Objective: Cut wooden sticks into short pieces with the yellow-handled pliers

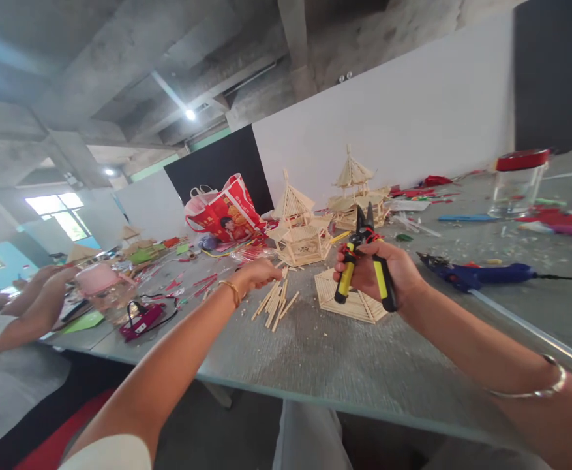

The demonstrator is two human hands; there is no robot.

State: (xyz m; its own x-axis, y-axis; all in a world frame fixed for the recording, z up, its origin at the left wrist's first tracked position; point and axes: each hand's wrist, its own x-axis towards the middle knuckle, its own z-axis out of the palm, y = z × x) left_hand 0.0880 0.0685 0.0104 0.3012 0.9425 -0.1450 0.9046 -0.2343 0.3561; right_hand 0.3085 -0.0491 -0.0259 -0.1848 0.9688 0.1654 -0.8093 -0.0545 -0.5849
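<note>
My left hand (259, 275) reaches over the upper end of a loose pile of thin wooden sticks (274, 303). Its fingers are pressed together at the stick ends; whether they grip one is unclear. My right hand (388, 267) is wrapped round garden shears (364, 254) with yellow and black handles, blades pointing up and spread slightly. Beneath the shears lies a flat panel of joined sticks (349, 310), partly covered by the hand and handles. Behind the pile stands a stick-built pavilion model (298, 228), with a second pavilion (357, 189) farther back.
A blue glue gun (486, 275) with a cable lies at right, near a red-lidded jar (518, 183). A red shopping bag (227, 212) stands at the back. Left are a pink-lidded container (104, 287), a maroon small case (143, 320) and another person's arm (36, 307). Scraps litter the table (266, 359).
</note>
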